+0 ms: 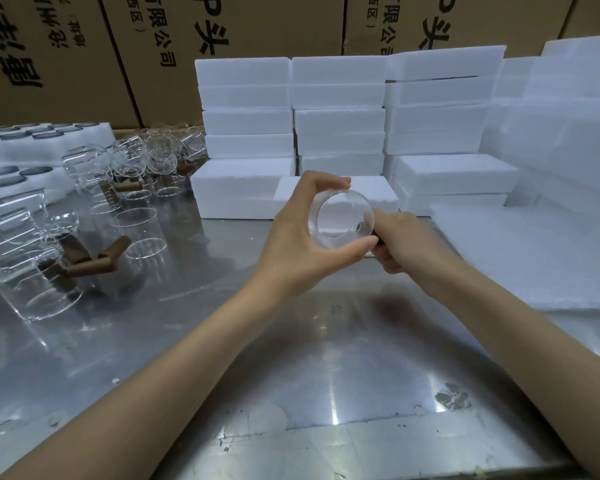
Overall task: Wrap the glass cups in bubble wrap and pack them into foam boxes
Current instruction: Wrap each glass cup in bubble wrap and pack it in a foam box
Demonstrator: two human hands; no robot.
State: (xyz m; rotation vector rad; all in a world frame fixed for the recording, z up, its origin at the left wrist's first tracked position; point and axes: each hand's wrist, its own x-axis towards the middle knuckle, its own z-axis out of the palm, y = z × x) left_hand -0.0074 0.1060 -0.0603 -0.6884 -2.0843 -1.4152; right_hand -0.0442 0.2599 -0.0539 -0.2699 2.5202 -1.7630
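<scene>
A scuffed, reflective steel table (326,375) stands before a wall of printed brown cardboard cartons (146,46).

Clear glass cup (341,218), handle seemingly dark brown. White foam boxes (340,109); tan cartons (153,46), black print. Steel-grey table (291,358).

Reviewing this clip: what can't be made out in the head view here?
- Brown handle of the clear glass cup: mostly hidden inside the right hand.
- Left hand fingertips behind the cup: blurred through glass.
- Contents of the white foam boxes: closed, unseen.
- Brown cardboard cartons: print cut off by the top edge.
</scene>
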